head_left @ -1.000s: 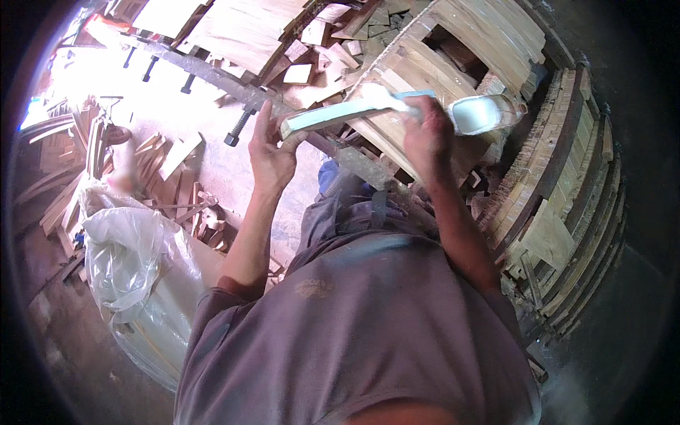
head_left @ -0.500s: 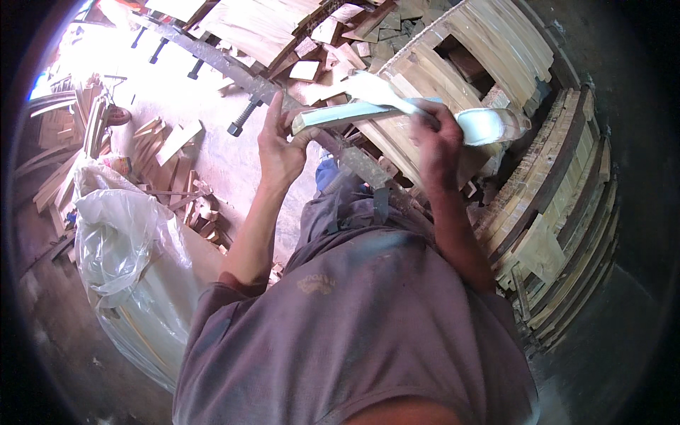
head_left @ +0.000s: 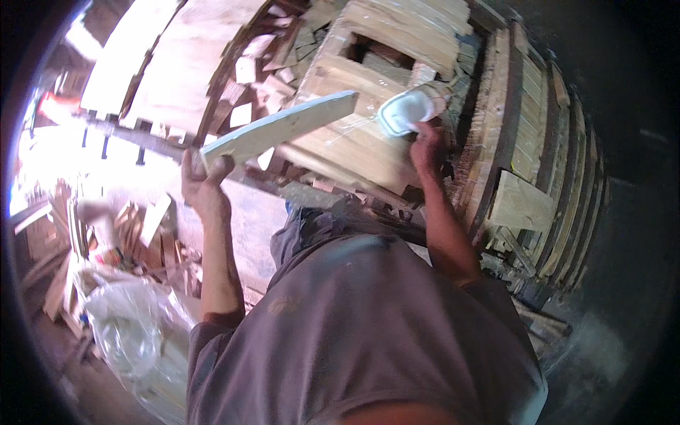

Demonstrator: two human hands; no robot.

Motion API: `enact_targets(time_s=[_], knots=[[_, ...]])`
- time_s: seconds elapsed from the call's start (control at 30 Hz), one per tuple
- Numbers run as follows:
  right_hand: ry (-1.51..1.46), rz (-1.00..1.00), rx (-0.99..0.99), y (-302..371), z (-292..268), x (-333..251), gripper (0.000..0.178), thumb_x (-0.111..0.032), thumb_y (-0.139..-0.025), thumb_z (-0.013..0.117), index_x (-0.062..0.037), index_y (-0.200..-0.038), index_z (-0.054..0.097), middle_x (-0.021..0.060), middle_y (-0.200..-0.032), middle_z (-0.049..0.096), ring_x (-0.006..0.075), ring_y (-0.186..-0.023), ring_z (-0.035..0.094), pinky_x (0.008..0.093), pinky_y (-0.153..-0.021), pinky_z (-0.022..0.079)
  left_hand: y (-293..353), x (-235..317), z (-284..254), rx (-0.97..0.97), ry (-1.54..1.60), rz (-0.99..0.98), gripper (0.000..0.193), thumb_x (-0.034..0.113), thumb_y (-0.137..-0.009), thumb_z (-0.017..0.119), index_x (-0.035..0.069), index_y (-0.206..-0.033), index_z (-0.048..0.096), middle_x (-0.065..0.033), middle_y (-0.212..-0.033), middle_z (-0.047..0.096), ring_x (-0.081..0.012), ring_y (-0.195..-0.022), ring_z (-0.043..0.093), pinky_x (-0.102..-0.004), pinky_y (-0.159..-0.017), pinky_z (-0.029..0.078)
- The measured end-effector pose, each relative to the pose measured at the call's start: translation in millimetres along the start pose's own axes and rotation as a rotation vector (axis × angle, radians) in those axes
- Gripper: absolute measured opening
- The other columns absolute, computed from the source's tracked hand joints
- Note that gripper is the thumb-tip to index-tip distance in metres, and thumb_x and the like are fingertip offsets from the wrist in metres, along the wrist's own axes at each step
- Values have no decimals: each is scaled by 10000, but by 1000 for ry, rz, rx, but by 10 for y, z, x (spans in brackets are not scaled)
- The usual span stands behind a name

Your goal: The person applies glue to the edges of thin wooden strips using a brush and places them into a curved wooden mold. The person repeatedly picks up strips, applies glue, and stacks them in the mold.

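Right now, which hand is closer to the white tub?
Right. The right hand grips the white tub from below. The left hand is farther away, holding the low end of the wooden board.

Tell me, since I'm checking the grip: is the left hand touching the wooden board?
Touching. The head view shows the left hand with its fingers wrapped round the lower end of the pale wooden board.

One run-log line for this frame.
left hand: holds pale wooden strip | right hand: at white container | behind: stacked wood
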State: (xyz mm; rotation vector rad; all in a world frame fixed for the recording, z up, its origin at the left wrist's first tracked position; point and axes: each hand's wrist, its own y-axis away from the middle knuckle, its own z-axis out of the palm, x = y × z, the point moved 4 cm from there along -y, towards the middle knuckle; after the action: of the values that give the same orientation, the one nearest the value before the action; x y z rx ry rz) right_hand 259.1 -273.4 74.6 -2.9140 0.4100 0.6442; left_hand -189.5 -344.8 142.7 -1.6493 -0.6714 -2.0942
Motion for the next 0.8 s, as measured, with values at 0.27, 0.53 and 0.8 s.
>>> enact_targets(time_s=[0.27, 0.53, 0.8], knots=[[-401, -12, 159, 131, -86, 641, 437, 59, -809, 477, -93, -1173, 666, 134, -1157, 655, 273, -990, 629, 358, -898, 493, -624, -38, 553, 33, 28, -108, 688, -52, -836, 649, -55, -1406, 264, -246, -1115, 592, -303, -959, 642, -411, -747, 589], [-967, 426, 257, -1251, -146, 1557, 354, -210, -920, 583, -3, -1206, 601, 106, -1148, 636, 212, -1078, 590, 339, -980, 424, -1533, -909, 2099, -221, -14, -355, 238, 88, -940, 551, -35, -1143, 575, -127, -1034, 642, -253, -861, 656, -337, -733, 559], [-1094, 751, 16, -1781, 892, 2017, 301, -328, -886, 628, -52, -1002, 657, 25, -864, 625, 161, -764, 613, 296, -701, 464, -2010, -2057, 3387, -433, -116, -507, 270, 79, -858, 673, -23, -1101, 617, -111, -942, 663, -195, -772, 650, -309, -623, 560]])
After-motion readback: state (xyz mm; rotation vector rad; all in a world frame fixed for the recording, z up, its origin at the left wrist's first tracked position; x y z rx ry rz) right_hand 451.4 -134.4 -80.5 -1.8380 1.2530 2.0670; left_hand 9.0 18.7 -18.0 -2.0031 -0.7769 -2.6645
